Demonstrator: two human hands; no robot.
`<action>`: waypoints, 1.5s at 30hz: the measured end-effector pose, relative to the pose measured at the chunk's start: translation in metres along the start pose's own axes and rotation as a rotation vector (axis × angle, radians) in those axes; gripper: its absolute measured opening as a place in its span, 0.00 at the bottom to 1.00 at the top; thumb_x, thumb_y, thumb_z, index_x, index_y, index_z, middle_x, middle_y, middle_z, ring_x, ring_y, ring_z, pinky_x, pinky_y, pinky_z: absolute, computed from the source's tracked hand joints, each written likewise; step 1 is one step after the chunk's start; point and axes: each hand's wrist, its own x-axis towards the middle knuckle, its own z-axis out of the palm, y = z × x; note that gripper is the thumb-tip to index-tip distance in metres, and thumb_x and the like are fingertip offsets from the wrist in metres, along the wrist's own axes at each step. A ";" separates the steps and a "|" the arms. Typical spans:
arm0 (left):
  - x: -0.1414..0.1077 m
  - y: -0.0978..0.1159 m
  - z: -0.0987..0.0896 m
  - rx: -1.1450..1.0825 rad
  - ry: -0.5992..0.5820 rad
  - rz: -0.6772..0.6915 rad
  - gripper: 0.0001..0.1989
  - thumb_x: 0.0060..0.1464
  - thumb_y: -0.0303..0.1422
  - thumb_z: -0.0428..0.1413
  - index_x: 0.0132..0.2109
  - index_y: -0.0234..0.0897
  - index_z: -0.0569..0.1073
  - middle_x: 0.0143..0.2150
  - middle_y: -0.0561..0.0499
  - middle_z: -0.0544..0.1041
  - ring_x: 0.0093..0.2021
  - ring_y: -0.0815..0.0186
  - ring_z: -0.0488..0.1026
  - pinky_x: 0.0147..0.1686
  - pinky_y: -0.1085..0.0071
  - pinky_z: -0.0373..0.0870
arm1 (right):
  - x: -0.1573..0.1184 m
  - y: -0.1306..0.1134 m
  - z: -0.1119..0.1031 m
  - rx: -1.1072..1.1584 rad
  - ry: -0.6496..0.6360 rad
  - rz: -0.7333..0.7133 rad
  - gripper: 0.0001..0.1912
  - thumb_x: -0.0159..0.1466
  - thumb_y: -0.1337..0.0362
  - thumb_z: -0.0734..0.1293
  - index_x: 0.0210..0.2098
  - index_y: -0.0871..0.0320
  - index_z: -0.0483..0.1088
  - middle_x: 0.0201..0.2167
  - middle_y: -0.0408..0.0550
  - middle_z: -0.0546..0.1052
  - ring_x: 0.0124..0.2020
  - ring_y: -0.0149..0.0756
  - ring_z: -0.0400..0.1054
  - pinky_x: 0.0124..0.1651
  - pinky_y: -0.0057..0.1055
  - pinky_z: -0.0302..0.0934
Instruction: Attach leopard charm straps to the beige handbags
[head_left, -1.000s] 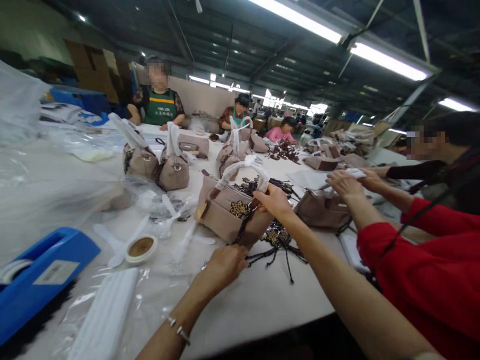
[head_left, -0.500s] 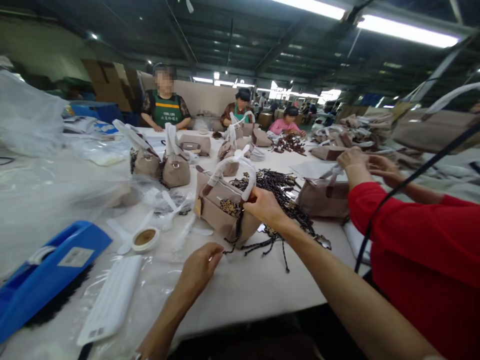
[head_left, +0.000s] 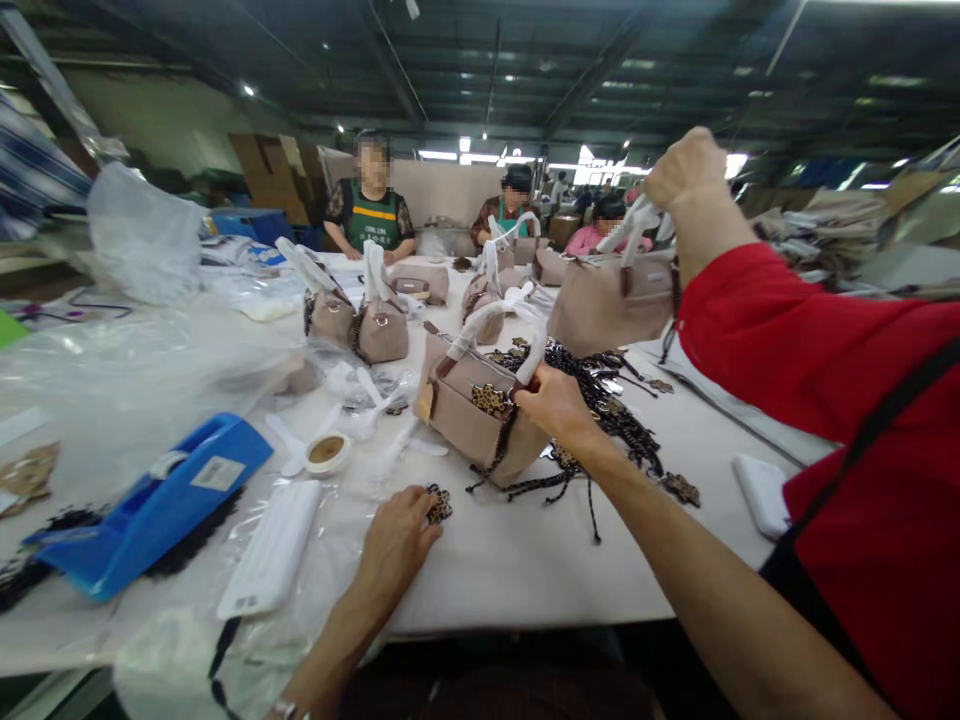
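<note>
A small taupe handbag (head_left: 459, 408) with white-wrapped handles stands upright before me. A leopard-print flower charm (head_left: 489, 400) and a braided black cord (head_left: 501, 450) hang at its end. My right hand (head_left: 559, 405) is closed at that end, pinching the bag near the handle base; its fingertips are partly hidden. Lower left, my left hand (head_left: 397, 540) has its fingers bent on a second leopard-print flower charm (head_left: 440, 503) close to the tabletop. A heap of black cords (head_left: 619, 425) with similar charms lies behind and right of the bag.
A blue tape dispenser (head_left: 157, 510), a white flat device (head_left: 271, 550) and a round tub (head_left: 328, 453) lie on the left amid clear plastic. More handbags (head_left: 382, 325) stand farther back. A co-worker's red sleeve (head_left: 757, 340) reaches in from the right, lifting another bag (head_left: 607, 300).
My left hand has turned palm-down onto a flower charm. My right hand keeps its place on the bag. The co-worker has raised a bag on the right. The view has swung slightly.
</note>
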 end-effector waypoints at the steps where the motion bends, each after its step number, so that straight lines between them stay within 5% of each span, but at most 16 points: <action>1: 0.002 0.000 0.002 -0.023 0.011 0.014 0.12 0.53 0.27 0.55 0.46 0.39 0.74 0.49 0.45 0.75 0.48 0.57 0.72 0.50 0.59 0.68 | 0.000 0.002 -0.001 0.017 0.045 0.010 0.08 0.55 0.66 0.64 0.33 0.58 0.73 0.28 0.47 0.77 0.30 0.35 0.70 0.34 0.27 0.58; 6: 0.011 -0.004 0.013 -0.193 0.020 0.127 0.06 0.54 0.27 0.54 0.38 0.40 0.74 0.47 0.47 0.75 0.47 0.60 0.72 0.51 0.62 0.69 | -0.012 0.007 0.004 0.076 0.215 0.009 0.06 0.57 0.64 0.63 0.32 0.57 0.70 0.28 0.45 0.76 0.29 0.34 0.68 0.36 0.28 0.59; 13: 0.028 0.026 -0.001 -0.299 0.288 0.204 0.07 0.61 0.32 0.50 0.39 0.40 0.73 0.43 0.47 0.76 0.47 0.61 0.73 0.49 0.62 0.70 | -0.013 0.011 -0.029 0.187 -0.236 0.047 0.08 0.57 0.64 0.65 0.32 0.58 0.75 0.19 0.41 0.75 0.20 0.30 0.68 0.25 0.23 0.59; 17: 0.043 0.062 -0.025 -0.314 0.519 0.308 0.07 0.62 0.32 0.49 0.42 0.41 0.72 0.43 0.48 0.76 0.47 0.63 0.73 0.49 0.65 0.69 | -0.016 0.020 -0.047 0.117 -0.244 -0.050 0.11 0.58 0.66 0.63 0.34 0.58 0.78 0.24 0.42 0.78 0.26 0.31 0.70 0.32 0.25 0.61; 20: 0.063 0.084 -0.039 -0.228 0.602 0.352 0.12 0.62 0.33 0.49 0.51 0.40 0.70 0.54 0.45 0.73 0.58 0.59 0.67 0.58 0.59 0.63 | -0.024 0.026 -0.039 0.214 -0.257 -0.119 0.12 0.58 0.66 0.62 0.34 0.57 0.78 0.29 0.42 0.79 0.29 0.31 0.71 0.33 0.25 0.62; 24: 0.095 0.094 -0.046 -0.080 0.467 0.390 0.23 0.60 0.35 0.52 0.61 0.37 0.62 0.63 0.42 0.67 0.67 0.52 0.56 0.63 0.50 0.53 | -0.039 0.042 -0.031 0.397 -0.140 0.051 0.12 0.59 0.60 0.63 0.35 0.59 0.76 0.27 0.43 0.77 0.25 0.31 0.69 0.28 0.25 0.62; 28: 0.110 0.084 -0.039 -0.004 0.337 0.369 0.22 0.59 0.34 0.53 0.59 0.38 0.65 0.60 0.43 0.72 0.64 0.52 0.61 0.64 0.47 0.50 | -0.066 0.085 -0.035 0.265 -0.055 0.171 0.13 0.61 0.56 0.62 0.31 0.58 0.74 0.23 0.42 0.75 0.25 0.34 0.69 0.29 0.28 0.62; 31: 0.103 0.074 -0.033 0.030 0.323 0.368 0.19 0.59 0.32 0.53 0.57 0.40 0.67 0.61 0.45 0.70 0.64 0.53 0.62 0.65 0.47 0.49 | -0.092 0.126 -0.029 -0.013 -0.092 0.212 0.12 0.61 0.58 0.62 0.30 0.56 0.75 0.27 0.46 0.78 0.31 0.40 0.72 0.37 0.33 0.64; 35: 0.082 0.069 -0.027 0.041 0.325 0.330 0.20 0.58 0.29 0.53 0.58 0.40 0.67 0.62 0.45 0.69 0.64 0.54 0.61 0.64 0.48 0.51 | -0.117 0.175 0.000 -0.230 -0.062 0.154 0.14 0.57 0.62 0.63 0.41 0.57 0.74 0.42 0.56 0.78 0.45 0.48 0.72 0.51 0.41 0.63; 38: 0.069 0.067 -0.019 0.036 0.333 0.305 0.22 0.58 0.28 0.52 0.60 0.38 0.64 0.63 0.45 0.67 0.65 0.56 0.59 0.66 0.50 0.50 | -0.119 0.201 0.020 -0.276 -0.041 0.099 0.15 0.58 0.60 0.61 0.40 0.54 0.75 0.41 0.57 0.78 0.45 0.53 0.72 0.52 0.46 0.63; 42: 0.059 0.060 -0.007 0.025 0.365 0.287 0.24 0.59 0.28 0.51 0.62 0.38 0.61 0.65 0.45 0.65 0.66 0.56 0.57 0.66 0.49 0.50 | -0.108 0.211 0.023 -0.209 -0.085 0.068 0.15 0.56 0.55 0.61 0.37 0.51 0.76 0.40 0.55 0.79 0.43 0.54 0.73 0.49 0.47 0.65; 45: 0.054 0.055 -0.003 -0.002 0.403 0.279 0.26 0.58 0.27 0.51 0.63 0.37 0.59 0.63 0.44 0.67 0.65 0.56 0.58 0.65 0.50 0.52 | -0.095 0.187 0.011 -0.150 -0.010 0.107 0.19 0.56 0.49 0.64 0.41 0.51 0.75 0.42 0.55 0.79 0.37 0.52 0.75 0.42 0.45 0.68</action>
